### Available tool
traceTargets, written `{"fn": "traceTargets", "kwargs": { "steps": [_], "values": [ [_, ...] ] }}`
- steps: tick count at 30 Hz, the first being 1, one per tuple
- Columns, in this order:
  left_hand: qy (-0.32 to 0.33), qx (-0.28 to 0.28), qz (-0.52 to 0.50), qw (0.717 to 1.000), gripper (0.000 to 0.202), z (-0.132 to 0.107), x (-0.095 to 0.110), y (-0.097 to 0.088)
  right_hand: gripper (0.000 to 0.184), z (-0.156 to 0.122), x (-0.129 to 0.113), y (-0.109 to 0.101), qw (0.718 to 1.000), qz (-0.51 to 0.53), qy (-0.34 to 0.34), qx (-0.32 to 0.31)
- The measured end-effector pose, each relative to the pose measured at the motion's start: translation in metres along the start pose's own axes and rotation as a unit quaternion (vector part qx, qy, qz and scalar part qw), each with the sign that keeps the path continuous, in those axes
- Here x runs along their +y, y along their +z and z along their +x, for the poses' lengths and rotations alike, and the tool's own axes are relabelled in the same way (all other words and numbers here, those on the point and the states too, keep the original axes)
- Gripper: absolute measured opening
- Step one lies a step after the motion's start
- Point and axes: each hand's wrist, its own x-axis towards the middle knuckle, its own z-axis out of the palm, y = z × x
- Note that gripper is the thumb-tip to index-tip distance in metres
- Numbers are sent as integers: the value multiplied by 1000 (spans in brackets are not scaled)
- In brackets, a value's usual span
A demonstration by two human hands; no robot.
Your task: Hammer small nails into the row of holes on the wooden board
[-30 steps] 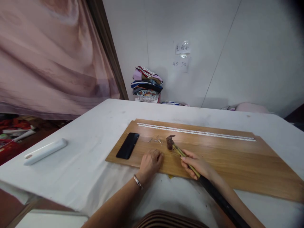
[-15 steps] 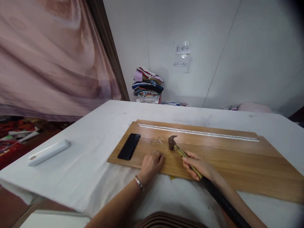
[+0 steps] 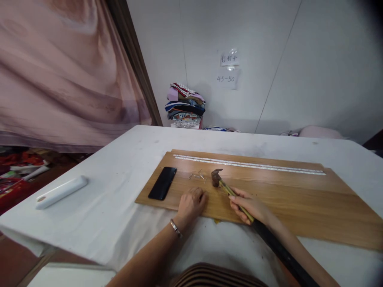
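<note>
My right hand (image 3: 250, 207) is clamped on the hammer (image 3: 223, 185), head down on the wooden board (image 3: 299, 199). My left hand (image 3: 191, 202) rests curled on it, near loose nails (image 3: 197, 175).

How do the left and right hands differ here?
Left hand rests curled, knuckles up, on the wooden board; right hand grips the hammer by its handle. Left wrist wears a bracelet; none shows on the right wrist. Both sit at the board's near edge, close together.
</note>
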Motion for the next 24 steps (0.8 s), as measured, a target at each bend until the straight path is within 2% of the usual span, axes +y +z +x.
{"fn": "traceTargets", "kwargs": {
  "steps": [10,18,24],
  "values": [
    [20,12,11,1000,31,0,-2,4,36,-3,2,-3,1000,13,-9,-3],
    [17,12,19,1000,32,1,0,1,32,1,7,-7,1000,6,-6,-18],
    [5,2,11,1000,31,0,0,1,29,-2,3,-7,1000,12,-14,-6]
  ]
}}
